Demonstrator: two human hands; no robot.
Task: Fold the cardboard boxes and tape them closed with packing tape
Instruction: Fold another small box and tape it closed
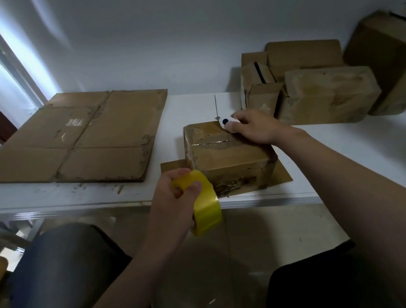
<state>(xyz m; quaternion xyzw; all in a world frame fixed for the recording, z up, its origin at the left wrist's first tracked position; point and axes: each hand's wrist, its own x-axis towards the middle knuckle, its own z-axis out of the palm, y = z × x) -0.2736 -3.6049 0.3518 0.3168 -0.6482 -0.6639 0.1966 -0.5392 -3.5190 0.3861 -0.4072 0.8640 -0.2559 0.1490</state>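
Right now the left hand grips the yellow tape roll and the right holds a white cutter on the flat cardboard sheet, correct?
No. The head view shows the right hand holding the white cutter on the folded box, not the flat cardboard sheet. The left hand grips the yellow tape roll.

Yellow tape roll (204,202), brown cardboard box (227,153), white table (350,144), white cutter (228,122) with dark dot.

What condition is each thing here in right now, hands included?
Box: folded, flaps closed, shiny tape along the top seam.
Tape roll: held in the left hand.
Cutter: pinched in the right hand at the box's far edge.
Flat cardboard: unfolded, lying flat.
Pile of boxes: folded, stacked at the back right.
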